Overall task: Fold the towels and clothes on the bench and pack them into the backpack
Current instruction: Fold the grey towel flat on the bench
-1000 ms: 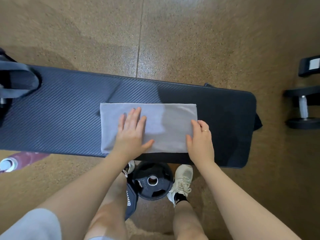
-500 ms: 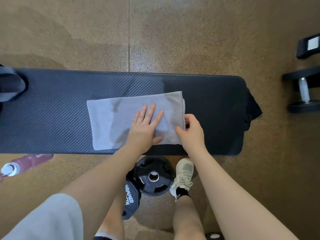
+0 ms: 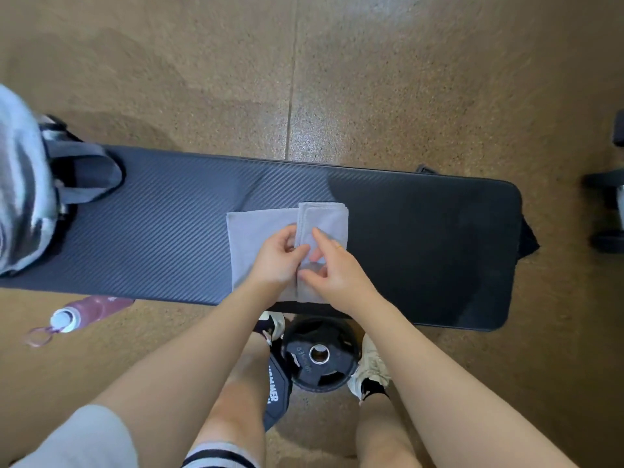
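Observation:
A grey towel (image 3: 260, 238) lies in the middle of the black bench (image 3: 169, 224). Its right part is folded over to the left, forming a thicker flap (image 3: 329, 221). My left hand (image 3: 277, 261) has curled fingers gripping the flap's left edge. My right hand (image 3: 337, 268) pinches the same flap from the right, index finger lying on top. The backpack (image 3: 23, 184), grey and white with dark straps (image 3: 81, 179), sits on the bench's left end, partly out of view.
A dark cloth (image 3: 528, 239) hangs off the bench's right end. On the floor are a maroon water bottle (image 3: 87, 309) at the left, a black weight plate (image 3: 317, 354) between my feet, and a dumbbell (image 3: 607, 211) at the far right.
The right hand has carried the towel's right end over to the left, making a fold. The left hand left its flat press and now grips the fold's edge. The view shifted left, showing the backpack.

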`<action>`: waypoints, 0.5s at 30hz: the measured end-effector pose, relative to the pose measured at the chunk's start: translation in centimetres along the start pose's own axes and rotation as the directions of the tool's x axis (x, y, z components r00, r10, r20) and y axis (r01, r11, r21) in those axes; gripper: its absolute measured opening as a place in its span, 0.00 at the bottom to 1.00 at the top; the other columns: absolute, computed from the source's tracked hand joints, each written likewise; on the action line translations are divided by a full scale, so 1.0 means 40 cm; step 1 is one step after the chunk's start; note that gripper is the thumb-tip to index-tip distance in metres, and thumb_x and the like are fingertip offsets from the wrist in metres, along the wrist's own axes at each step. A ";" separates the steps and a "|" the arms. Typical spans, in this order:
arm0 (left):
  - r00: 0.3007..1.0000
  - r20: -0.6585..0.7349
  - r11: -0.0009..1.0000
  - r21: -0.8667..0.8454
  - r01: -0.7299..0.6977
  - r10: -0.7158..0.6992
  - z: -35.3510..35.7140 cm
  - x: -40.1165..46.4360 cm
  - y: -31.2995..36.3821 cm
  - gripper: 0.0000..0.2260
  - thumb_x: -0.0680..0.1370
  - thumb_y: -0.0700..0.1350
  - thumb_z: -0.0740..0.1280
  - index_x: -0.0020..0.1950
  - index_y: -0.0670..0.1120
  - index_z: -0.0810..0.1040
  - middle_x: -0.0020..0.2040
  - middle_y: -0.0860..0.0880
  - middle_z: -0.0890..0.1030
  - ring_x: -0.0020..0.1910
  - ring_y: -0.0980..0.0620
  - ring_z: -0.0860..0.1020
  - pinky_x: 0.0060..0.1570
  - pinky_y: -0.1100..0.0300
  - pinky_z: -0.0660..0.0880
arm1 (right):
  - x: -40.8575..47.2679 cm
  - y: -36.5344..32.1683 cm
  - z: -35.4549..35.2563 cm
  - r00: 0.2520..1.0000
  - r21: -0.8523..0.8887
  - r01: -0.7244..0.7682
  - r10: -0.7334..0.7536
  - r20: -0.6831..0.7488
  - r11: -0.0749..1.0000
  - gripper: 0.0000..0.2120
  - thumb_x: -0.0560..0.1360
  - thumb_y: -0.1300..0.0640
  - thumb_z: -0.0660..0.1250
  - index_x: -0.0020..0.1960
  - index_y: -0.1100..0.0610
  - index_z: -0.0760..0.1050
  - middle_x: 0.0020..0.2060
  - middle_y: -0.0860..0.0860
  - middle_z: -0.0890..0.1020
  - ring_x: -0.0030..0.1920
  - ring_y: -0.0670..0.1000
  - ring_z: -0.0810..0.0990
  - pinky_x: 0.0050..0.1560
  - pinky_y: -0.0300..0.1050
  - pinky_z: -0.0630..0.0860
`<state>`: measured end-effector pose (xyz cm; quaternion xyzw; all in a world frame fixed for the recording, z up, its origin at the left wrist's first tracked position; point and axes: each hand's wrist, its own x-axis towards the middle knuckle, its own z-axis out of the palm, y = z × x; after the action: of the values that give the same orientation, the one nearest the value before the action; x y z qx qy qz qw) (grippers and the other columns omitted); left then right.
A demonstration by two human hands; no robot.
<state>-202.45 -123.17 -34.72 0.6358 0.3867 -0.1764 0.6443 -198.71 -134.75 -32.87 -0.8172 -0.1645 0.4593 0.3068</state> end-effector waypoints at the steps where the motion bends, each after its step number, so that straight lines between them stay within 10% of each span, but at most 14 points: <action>1: 1.000 -0.019 1.000 0.010 0.020 -0.020 -0.012 0.010 -0.010 0.11 0.77 0.33 0.61 0.55 0.44 0.76 0.40 0.50 0.79 0.35 0.59 0.77 0.40 0.64 0.74 | 0.002 0.000 -0.005 0.998 -0.151 0.054 -0.057 -0.020 0.987 0.29 0.75 0.57 0.65 0.73 0.57 0.59 0.60 0.53 0.72 0.51 0.52 0.73 0.58 0.53 0.72; 5: 0.999 -0.004 0.989 0.143 0.032 -0.032 -0.041 0.033 -0.034 0.07 0.76 0.35 0.64 0.53 0.41 0.76 0.35 0.52 0.75 0.32 0.55 0.72 0.38 0.60 0.70 | 0.030 0.039 -0.005 0.964 -0.593 0.148 -0.249 -0.092 0.792 0.36 0.60 0.58 0.78 0.65 0.62 0.72 0.66 0.61 0.72 0.62 0.64 0.74 0.58 0.56 0.74; 9: 0.977 -0.105 0.867 0.486 -0.111 0.185 -0.091 0.027 -0.065 0.11 0.74 0.40 0.68 0.55 0.44 0.75 0.49 0.48 0.77 0.50 0.49 0.74 0.54 0.59 0.66 | 0.060 0.041 0.006 0.984 -0.637 0.173 -0.155 0.085 0.751 0.45 0.66 0.50 0.75 0.75 0.56 0.56 0.76 0.56 0.51 0.76 0.60 0.51 0.72 0.53 0.53; 15: 0.875 -0.484 0.869 0.430 0.246 -0.008 -0.151 -0.018 -0.078 0.22 0.75 0.43 0.68 0.67 0.42 0.67 0.63 0.43 0.68 0.61 0.43 0.67 0.60 0.54 0.62 | 0.064 0.028 0.030 0.995 -0.712 0.096 -0.069 0.066 0.696 0.46 0.70 0.45 0.70 0.77 0.50 0.44 0.77 0.53 0.43 0.76 0.58 0.44 0.73 0.52 0.49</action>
<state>-206.82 -117.98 -35.68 0.7706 0.5166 -0.1513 0.3412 -198.39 -133.77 -35.74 -0.8560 -0.3714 0.3592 -0.0165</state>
